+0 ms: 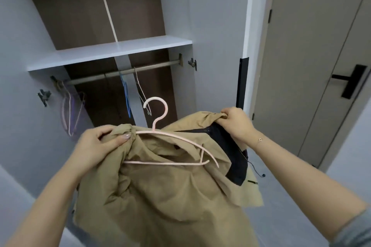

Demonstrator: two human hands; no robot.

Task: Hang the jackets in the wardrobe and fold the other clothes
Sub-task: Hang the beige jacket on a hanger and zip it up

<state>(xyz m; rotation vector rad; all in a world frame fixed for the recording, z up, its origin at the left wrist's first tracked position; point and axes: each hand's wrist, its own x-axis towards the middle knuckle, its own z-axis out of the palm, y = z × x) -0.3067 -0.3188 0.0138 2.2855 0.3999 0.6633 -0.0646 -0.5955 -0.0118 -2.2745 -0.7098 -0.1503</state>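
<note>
Left hand [100,142] is pinching one bunched shoulder of the tan jacket [160,196] over the pink hanger's [170,146] end; right hand [236,122] is gripping the other shoulder, both arms reaching forward at chest height. Jacket is hanging in front of the open wardrobe, below its rail [124,72]. Fabric is looking soft, light, probably slippery — best held at the shoulder seams.

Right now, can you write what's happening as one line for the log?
step: fitting jacket on hanger | left hand: grips tan jacket shoulder | right hand: grips collar | pink hanger: partly inside | wardrobe rail: not yet used
</note>
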